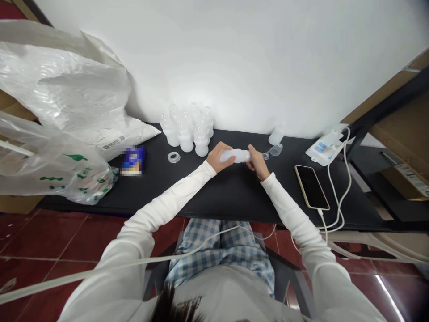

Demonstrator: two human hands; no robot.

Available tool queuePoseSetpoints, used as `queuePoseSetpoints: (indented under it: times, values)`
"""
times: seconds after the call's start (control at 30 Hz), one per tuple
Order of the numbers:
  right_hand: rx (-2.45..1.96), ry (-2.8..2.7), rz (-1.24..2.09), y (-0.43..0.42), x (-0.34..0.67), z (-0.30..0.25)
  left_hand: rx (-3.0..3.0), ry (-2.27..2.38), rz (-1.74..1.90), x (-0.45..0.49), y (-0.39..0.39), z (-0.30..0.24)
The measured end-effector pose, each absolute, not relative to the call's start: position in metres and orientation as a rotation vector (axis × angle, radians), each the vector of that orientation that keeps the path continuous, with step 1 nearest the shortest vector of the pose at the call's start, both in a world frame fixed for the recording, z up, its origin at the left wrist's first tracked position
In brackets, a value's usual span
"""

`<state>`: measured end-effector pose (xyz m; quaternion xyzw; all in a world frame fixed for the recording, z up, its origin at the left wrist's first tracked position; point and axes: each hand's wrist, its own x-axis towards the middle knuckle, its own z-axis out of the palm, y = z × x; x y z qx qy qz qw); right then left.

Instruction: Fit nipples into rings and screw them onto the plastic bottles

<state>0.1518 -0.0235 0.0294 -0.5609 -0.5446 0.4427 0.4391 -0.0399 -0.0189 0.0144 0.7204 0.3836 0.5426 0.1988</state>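
Note:
Above the black table, a white translucent baby bottle [237,155] lies sideways between my two hands. My left hand [219,157] is wrapped round the end of its body. At the opposite end, the fingers of my right hand [257,162] are closed round the neck and hide what is there. Just beyond my right hand lie a small clear piece, perhaps a nipple [266,155], and a clear dome cap [276,150]. Behind them a bottle body without a dome [276,135] stands near the wall. Left of my hands, several assembled baby bottles [186,135] stand upright beside a white ring [174,157].
Large white plastic bags [63,85] and a clear printed bag [53,165] bulge over the table's left end. A blue packet [133,161] lies beside them. To the right are a phone [312,187] on a charging cable [345,188] and a white-and-blue package [325,147].

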Motion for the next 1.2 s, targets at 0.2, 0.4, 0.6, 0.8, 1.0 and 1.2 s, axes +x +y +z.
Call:
queuePoseSetpoints:
  times: [0.2, 0.4, 0.6, 0.8, 1.0, 1.2]
  values:
    - [-1.195, -1.772, 0.359, -0.024, 0.159, 0.035, 1.263, 1.241, 1.303, -0.034, -0.025, 0.013]
    - [-1.244, -1.378, 0.961, -0.018, 0.155, 0.036, 2.086, 1.069, 1.547, -0.04, -0.023, 0.006]
    - [-0.972, -1.231, 1.287, -0.025, 0.137, 0.037, 2.551, 1.002, 1.48, -0.035, -0.019, -0.009]
    - [-0.994, -1.417, 1.055, 0.007, 0.13, 0.028, 2.587, 1.282, 1.285, -0.051, -0.054, -0.009]
    - [-1.129, -1.68, 0.602, 0.081, 0.104, 0.027, 2.246, 1.836, 1.271, -0.119, -0.087, -0.014]
    - [-1.2, -1.684, 0.514, 0.118, 0.069, 0.022, 1.963, 2.201, 1.205, -0.179, -0.089, -0.036]
